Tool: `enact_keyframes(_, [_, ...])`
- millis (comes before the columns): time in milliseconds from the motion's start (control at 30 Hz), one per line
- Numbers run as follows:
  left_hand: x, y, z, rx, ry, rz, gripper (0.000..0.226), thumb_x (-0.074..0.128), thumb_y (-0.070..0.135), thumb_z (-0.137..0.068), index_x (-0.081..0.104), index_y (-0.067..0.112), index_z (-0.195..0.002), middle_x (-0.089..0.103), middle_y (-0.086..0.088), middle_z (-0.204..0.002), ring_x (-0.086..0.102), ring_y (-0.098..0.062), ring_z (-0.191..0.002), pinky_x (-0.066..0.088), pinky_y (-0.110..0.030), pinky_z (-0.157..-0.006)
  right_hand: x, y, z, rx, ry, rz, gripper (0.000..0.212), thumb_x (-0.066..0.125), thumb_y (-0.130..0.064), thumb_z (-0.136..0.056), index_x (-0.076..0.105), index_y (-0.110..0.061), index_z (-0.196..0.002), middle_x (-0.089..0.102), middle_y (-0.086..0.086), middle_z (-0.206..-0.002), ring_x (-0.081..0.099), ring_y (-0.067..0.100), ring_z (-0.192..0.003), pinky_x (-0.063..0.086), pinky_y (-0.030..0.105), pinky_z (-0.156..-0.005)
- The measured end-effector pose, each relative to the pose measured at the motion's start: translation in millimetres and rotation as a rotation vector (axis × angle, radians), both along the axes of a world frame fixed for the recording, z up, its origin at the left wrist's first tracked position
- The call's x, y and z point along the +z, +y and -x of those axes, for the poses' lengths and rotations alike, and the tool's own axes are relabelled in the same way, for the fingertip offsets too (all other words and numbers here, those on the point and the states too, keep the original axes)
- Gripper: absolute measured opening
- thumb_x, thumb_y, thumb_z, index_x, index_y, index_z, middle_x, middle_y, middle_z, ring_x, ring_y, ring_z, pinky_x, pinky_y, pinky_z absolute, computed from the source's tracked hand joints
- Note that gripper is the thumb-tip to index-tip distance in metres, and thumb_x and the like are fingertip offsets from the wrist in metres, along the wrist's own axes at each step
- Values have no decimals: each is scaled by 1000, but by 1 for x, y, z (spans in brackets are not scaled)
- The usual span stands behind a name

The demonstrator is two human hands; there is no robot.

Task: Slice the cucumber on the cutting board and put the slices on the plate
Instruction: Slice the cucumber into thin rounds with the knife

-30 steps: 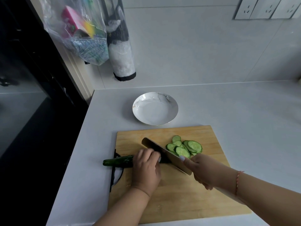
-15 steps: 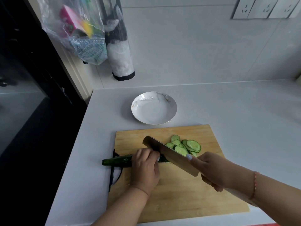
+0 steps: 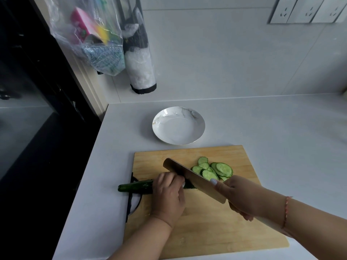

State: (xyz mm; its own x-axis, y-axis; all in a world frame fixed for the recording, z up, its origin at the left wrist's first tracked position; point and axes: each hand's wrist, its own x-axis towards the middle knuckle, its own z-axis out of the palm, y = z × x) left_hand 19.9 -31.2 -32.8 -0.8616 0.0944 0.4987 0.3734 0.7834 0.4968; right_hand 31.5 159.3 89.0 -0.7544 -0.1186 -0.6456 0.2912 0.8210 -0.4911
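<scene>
Left hand (image 3: 169, 197) lies on the cucumber (image 3: 136, 187), fingers curled over it and holding it down on the board (image 3: 206, 231); knuckles sit right against the knife (image 3: 193, 180) blade. Cucumber lies across the board's left edge, dark stem end sticking out over the counter (image 3: 262, 124), cut end hidden under the fingers and the blade. Right hand (image 3: 242, 197) grips the knife handle, fingers wrapped round it, index finger stretched along the blade's side, pale nail visible. Blade is broad, cleaver type, tilted, running diagonally from upper left to lower right over the cucumber's cut end; cannot tell if the edge is touching the cucumber or the board. Slices (image 3: 214, 170) lie in an overlapping pile on the board just right of the blade, near the right hand, none on the plate (image 3: 178, 126). Plate is white with marble veining, on the counter just behind the board, apart from it. Thin red bracelet (image 3: 286, 211) on the right wrist. A black wire stand (image 3: 131, 201) pokes out at the board's left edge under the cucumber. On the wall at upper left hang a clear bag (image 3: 90, 34) of colourful items and a black-trimmed holder (image 3: 139, 61) stuffed with plastic. Sockets (image 3: 308, 9) at top right of the wall.
</scene>
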Motion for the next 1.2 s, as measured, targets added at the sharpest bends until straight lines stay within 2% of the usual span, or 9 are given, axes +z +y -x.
enact_keyframes(167, [1, 0, 0, 1, 11, 1, 14, 49, 11, -77, 61, 18, -77, 56, 5, -83, 47, -16, -82, 40, -29, -74, -7, -5, 4, 26, -2, -14, 69, 24, -65, -91, 56, -4, -84, 56, 11, -53, 51, 20, -38, 50, 25, -58])
enact_keyframes(300, [1, 0, 0, 4, -6, 13, 15, 55, 5, -71, 59, 19, -75, 55, 5, -82, 44, -16, -82, 39, -28, -73, -15, -10, 6, 41, 7, -52, 68, 23, -66, -91, 53, -6, -79, 58, 15, -58, 52, 20, -38, 50, 24, -56])
enact_keyframes(467, [2, 0, -1, 0, 12, 18, 15, 46, 11, -76, 60, 17, -74, 56, 3, -82, 44, -15, -81, 39, -27, -72, -23, -11, 4, 61, 43, -86, 69, 21, -69, -89, 52, -7, -79, 62, 18, -65, 54, 19, -40, 46, 21, -50])
enact_keyframes(633, [0, -8, 3, -9, -12, 2, 31, 70, -13, -64, 67, 13, -81, 61, 0, -87, 46, -13, -84, 39, -21, -74, -24, -10, 5, 56, 45, -92, 70, 20, -70, -88, 51, -8, -78, 62, 17, -64, 53, 18, -37, 47, 23, -52])
enact_keyframes(767, [3, -15, 2, 20, 4, 49, 19, 68, 1, -69, 69, 17, -80, 61, 3, -83, 45, -14, -82, 26, -21, -73, -24, -11, 5, 52, 51, -86, 68, 21, -68, -89, 49, -9, -74, 61, 17, -62, 53, 18, -35, 48, 24, -54])
enact_keyframes(867, [0, -18, 2, 26, 42, 23, 10, 60, 13, -80, 68, 19, -81, 60, 5, -85, 46, -17, -80, 30, -26, -72, -25, -10, 3, 37, 58, -71, 66, 23, -68, -89, 48, -9, -71, 59, 18, -60, 52, 20, -35, 46, 24, -51])
enact_keyframes(933, [-3, -19, 2, 14, 46, 42, 11, 62, 10, -79, 66, 20, -82, 58, 5, -86, 46, -19, -80, 33, -29, -71, -24, -10, 3, 32, 57, -60, 66, 25, -67, -90, 48, -8, -69, 59, 18, -60, 51, 21, -35, 46, 25, -52])
enact_keyframes(1067, [-2, -18, 0, 1, 10, 73, 34, 74, -5, -65, 67, 22, -86, 58, 4, -86, 46, -19, -82, 31, -28, -73, -19, -8, 2, 37, 57, -40, 64, 27, -67, -90, 46, -10, -69, 56, 14, -57, 49, 18, -32, 45, 24, -51])
enact_keyframes(1200, [-3, -19, 0, 6, 18, 83, 28, 59, 4, -72, 67, 23, -90, 56, 3, -86, 48, -21, -81, 31, -29, -72, -7, -3, -1, 52, 72, -37, 61, 26, -65, -90, 46, -10, -72, 53, 12, -53, 50, 17, -32, 46, 23, -53])
